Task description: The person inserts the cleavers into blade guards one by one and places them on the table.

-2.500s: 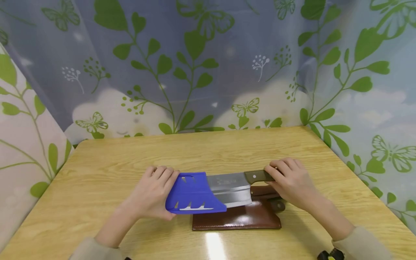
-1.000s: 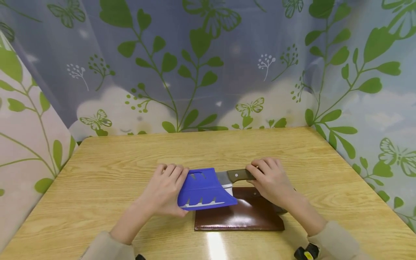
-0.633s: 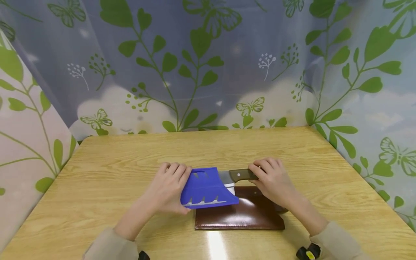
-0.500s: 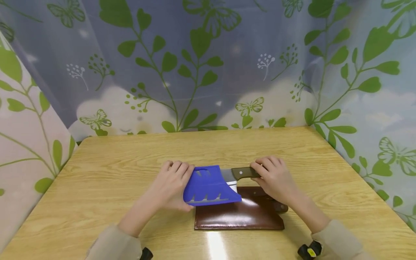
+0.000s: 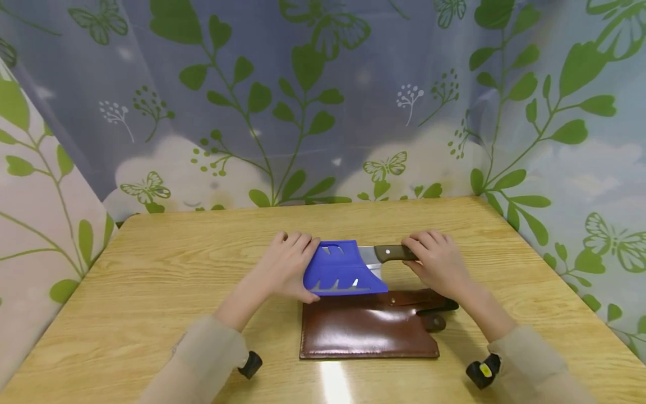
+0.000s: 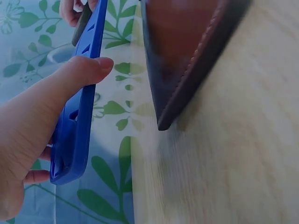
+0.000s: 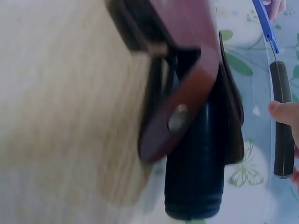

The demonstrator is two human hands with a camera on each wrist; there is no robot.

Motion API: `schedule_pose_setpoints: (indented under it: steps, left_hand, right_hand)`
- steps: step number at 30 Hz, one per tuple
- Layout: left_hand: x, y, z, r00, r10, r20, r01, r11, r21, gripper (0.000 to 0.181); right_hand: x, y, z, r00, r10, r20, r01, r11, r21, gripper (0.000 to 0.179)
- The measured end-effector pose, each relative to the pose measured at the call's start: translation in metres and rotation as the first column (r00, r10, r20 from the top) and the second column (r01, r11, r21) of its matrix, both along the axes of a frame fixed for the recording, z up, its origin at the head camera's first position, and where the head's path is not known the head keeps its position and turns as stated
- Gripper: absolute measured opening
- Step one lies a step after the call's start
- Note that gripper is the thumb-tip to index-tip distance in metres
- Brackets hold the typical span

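Observation:
My left hand [image 5: 285, 270] grips the left end of a blue plastic blade guard [image 5: 339, 272]. In the left wrist view its thumb lies on the guard's near edge. Most of the blade of a cleaver [image 5: 370, 256] sits inside the guard, with slivers showing through the slots. My right hand [image 5: 440, 262] holds the end of the cleaver's brown-green riveted handle [image 5: 391, 252]. Just in front lies a brown leather sheath [image 5: 365, 331], partly behind the guard. In the right wrist view, a dark handle [image 7: 194, 168] sticks out of it beside a strap with a metal snap [image 7: 178, 117].
All this is at a light wooden table [image 5: 202, 241]. Behind and beside it hangs a curtain [image 5: 353, 123] printed with leaves and butterflies. Black wrist devices [image 5: 483, 371] show below the sleeves.
The cleaver has gone deeper into the blue guard since the earliest frame. Lately both hands have carried it together to the right and away from me, uncovering more of the sheath.

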State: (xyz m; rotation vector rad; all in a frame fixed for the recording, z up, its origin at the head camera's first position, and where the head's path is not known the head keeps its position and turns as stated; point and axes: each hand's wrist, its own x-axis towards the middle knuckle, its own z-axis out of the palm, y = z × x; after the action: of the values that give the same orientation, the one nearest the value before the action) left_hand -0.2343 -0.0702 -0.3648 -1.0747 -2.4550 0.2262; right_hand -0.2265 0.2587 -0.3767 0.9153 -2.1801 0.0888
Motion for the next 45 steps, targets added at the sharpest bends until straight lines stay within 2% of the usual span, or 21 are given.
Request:
schedule_pose_setpoints:
  steps: [4, 7, 12, 15, 21, 26, 31, 37, 41, 45]
  left_hand:
    - [-0.01, 0.008, 0.003, 0.996, 0.022, 0.082, -0.022, 1.0, -0.003, 0.107]
    - [-0.017, 0.014, 0.005, 0.987, 0.038, 0.153, -0.037, 0.999, -0.008, 0.107]
    - [-0.031, 0.025, 0.007, 0.965, 0.075, 0.252, -0.065, 0.997, -0.048, 0.107]
    - [-0.039, 0.032, 0.004, 0.954, 0.103, 0.282, -0.082, 0.993, -0.084, 0.107]
    - [-0.05, 0.044, -0.011, 0.933, 0.143, 0.331, -0.103, 0.986, -0.135, 0.109]
    - [-0.055, 0.05, -0.019, 0.915, 0.173, 0.365, -0.117, 0.978, -0.17, 0.11]
    - [-0.057, 0.052, -0.024, 0.899, 0.181, 0.399, -0.114, 0.976, -0.187, 0.109]
    - [-0.059, 0.054, -0.029, 0.884, 0.168, 0.436, -0.097, 0.979, -0.182, 0.105]
    - [-0.061, 0.053, -0.034, 0.862, 0.177, 0.476, -0.097, 0.977, -0.187, 0.104]
    - [-0.06, 0.051, -0.034, 0.84, 0.184, 0.51, -0.107, 0.979, -0.176, 0.1]
  right_hand:
    - [-0.01, 0.007, 0.002, 0.999, -0.021, 0.038, 0.021, 1.0, 0.019, 0.041]
    - [-0.015, 0.011, 0.004, 0.993, -0.049, 0.104, 0.042, 0.997, 0.064, 0.04]
    - [-0.023, 0.019, 0.009, 0.965, -0.121, 0.231, 0.081, 0.981, 0.175, 0.038]
    - [-0.028, 0.023, 0.01, 0.952, -0.142, 0.269, 0.082, 0.971, 0.223, 0.036]
    - [-0.042, 0.03, 0.003, 0.952, -0.133, 0.276, 0.04, 0.947, 0.319, 0.034]
    - [-0.049, 0.032, -0.007, 0.943, -0.164, 0.29, 0.036, 0.916, 0.398, 0.039]
    - [-0.052, 0.031, -0.014, 0.931, -0.181, 0.317, 0.025, 0.898, 0.44, 0.037]
    - [-0.052, 0.029, -0.019, 0.891, -0.234, 0.388, 0.017, 0.873, 0.487, 0.035]
    - [-0.052, 0.028, -0.022, 0.867, -0.268, 0.42, 0.019, 0.86, 0.511, 0.032]
    - [-0.052, 0.026, -0.021, 0.84, -0.307, 0.448, 0.041, 0.859, 0.511, 0.033]
